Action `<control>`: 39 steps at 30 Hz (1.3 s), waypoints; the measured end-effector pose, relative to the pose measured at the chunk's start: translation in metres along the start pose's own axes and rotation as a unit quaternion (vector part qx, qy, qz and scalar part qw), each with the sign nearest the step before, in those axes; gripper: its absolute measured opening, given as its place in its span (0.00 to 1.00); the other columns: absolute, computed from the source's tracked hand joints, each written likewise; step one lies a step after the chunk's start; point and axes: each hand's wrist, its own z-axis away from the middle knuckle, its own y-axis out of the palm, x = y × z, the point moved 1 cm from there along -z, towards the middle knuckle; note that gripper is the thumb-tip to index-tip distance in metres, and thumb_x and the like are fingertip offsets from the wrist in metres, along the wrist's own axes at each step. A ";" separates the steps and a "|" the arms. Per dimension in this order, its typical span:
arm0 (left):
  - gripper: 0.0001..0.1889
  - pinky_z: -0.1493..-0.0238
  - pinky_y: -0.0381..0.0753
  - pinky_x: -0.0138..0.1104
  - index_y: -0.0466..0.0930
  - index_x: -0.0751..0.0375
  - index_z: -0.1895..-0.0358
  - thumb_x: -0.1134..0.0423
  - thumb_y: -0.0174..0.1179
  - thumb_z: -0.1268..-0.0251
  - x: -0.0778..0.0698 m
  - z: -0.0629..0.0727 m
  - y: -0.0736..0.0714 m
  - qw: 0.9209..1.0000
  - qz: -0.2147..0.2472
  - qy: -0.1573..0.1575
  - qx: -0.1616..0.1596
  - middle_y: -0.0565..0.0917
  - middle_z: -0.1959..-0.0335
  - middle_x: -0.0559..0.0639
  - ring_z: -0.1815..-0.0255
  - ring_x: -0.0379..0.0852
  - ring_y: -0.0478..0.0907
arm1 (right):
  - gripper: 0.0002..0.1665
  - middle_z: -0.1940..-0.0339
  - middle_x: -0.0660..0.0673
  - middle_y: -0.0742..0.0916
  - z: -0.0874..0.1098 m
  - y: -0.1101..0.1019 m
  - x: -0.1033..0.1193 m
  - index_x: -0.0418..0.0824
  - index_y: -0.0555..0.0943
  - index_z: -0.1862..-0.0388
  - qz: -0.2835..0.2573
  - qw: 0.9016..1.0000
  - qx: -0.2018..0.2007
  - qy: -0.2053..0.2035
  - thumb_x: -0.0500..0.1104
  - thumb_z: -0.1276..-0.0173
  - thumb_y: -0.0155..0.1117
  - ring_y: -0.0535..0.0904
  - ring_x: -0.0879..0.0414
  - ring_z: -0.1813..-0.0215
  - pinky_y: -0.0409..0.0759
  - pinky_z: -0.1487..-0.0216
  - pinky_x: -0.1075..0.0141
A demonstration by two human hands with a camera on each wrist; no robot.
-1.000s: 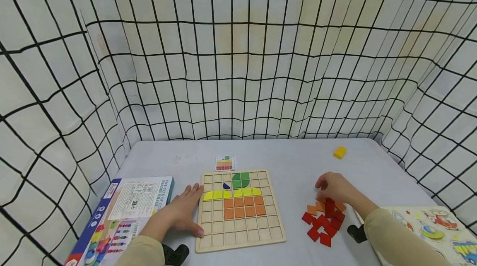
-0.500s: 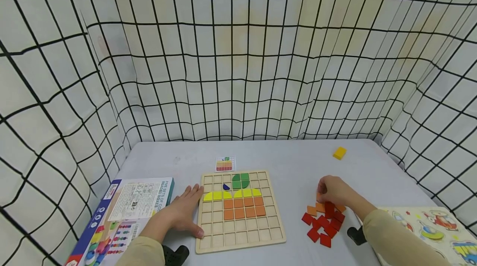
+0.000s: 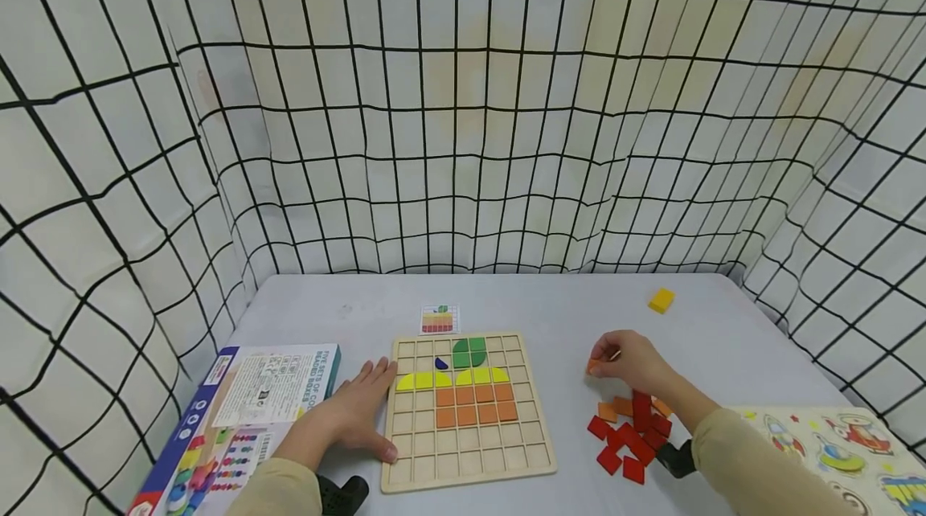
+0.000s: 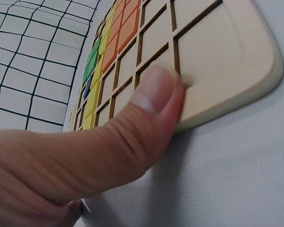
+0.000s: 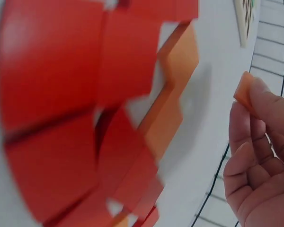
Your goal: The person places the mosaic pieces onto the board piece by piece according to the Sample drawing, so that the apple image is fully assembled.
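Plain beige long sleeves [image 3: 760, 464]; black wrist-worn devices [image 3: 344, 495], rounded ends

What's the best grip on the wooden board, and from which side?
I'd grip the wooden board at the middle of its right rim, approaching low from the right, thumb on top. It lies flat, bare table adjoins that rim, its rightmost cells are empty, and the left hand rests against the opposite side.

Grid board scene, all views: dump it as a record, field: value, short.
board: wooden grid; green pieces, blue piece, yellow pieces, orange pieces laid on it
left grip: thumb on board's left edge
right grip: pinches an orange tile
pile: loose red and orange tiles, right of board
card: colored pattern, at board's far edge
yellow block: beyond pile, apart
box: left of board
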 end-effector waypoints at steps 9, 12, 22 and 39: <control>0.68 0.22 0.49 0.69 0.53 0.71 0.20 0.49 0.85 0.65 -0.002 -0.002 0.000 1.000 -0.005 -0.005 0.002 0.51 0.18 0.71 0.16 0.72 0.43 | 0.09 0.64 0.47 0.86 -0.018 0.034 0.041 0.39 0.86 0.57 -0.122 0.992 0.036 -0.017 0.39 0.36 0.75 0.79 0.54 0.57 0.80 0.58 0.64; 0.68 0.22 0.49 0.69 0.53 0.71 0.20 0.49 0.86 0.65 -0.001 -0.003 0.000 1.000 -0.006 -0.006 0.003 0.51 0.18 0.71 0.16 0.72 0.43 | 0.10 0.63 0.48 0.86 -0.023 0.048 0.057 0.40 0.87 0.56 -0.151 0.987 0.046 -0.015 0.40 0.36 0.76 0.79 0.55 0.57 0.80 0.57 0.64; 0.67 0.22 0.48 0.70 0.53 0.72 0.20 0.49 0.86 0.64 -0.001 -0.003 0.002 1.000 -0.005 -0.010 0.002 0.51 0.17 0.71 0.16 0.72 0.43 | 0.06 0.60 0.49 0.89 -0.036 0.099 0.106 0.41 0.90 0.60 -0.167 0.981 0.085 -0.055 0.39 0.36 0.75 0.79 0.56 0.55 0.82 0.53 0.65; 0.67 0.22 0.48 0.70 0.52 0.71 0.20 0.49 0.85 0.63 -0.002 0.001 -0.001 1.000 -0.001 -0.007 0.011 0.50 0.18 0.71 0.16 0.72 0.42 | 0.02 0.68 0.52 0.91 -0.043 0.143 0.160 0.42 0.92 0.67 -0.078 0.985 0.115 -0.099 0.38 0.39 0.78 0.80 0.62 0.64 0.82 0.57 0.68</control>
